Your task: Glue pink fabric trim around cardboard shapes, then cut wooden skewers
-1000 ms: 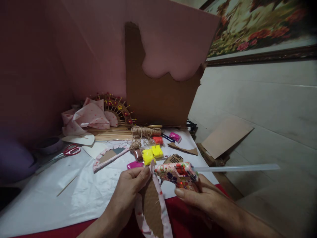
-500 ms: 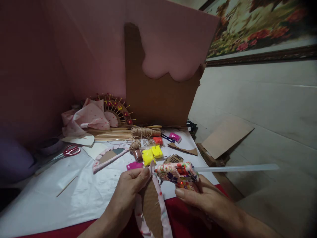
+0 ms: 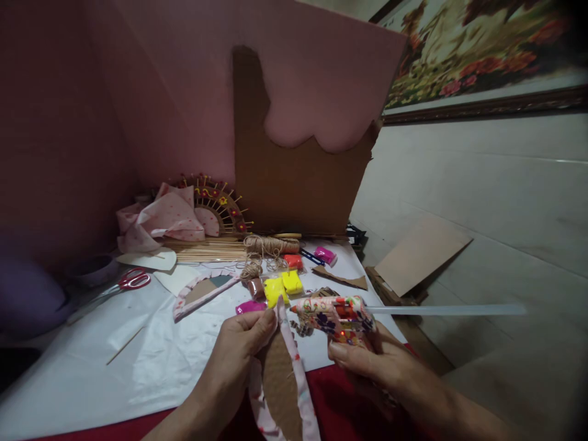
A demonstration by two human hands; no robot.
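While left hand (image 3: 239, 346) pinches cardboard (image 3: 281, 383) by its tip, right hand (image 3: 367, 358) grips glue gun (image 3: 324, 313), nozzle (image 3: 293, 310) near left fingertips (image 3: 269, 318); a slip of the gun could burn them.

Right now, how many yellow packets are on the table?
2: the nearer packet just beyond the left hand, the farther packet to its right, slightly behind. More may be hidden.

The bottom edge cuts off the fabric-edged cardboard piece (image 3: 281, 389). Most fingers of the right hand (image 3: 376, 361) are hidden behind the glue gun (image 3: 337, 315), whose glue stick (image 3: 445, 310) blurs toward its tip. A purple shape (image 3: 27, 291), cropped at left, is too dim to identify.
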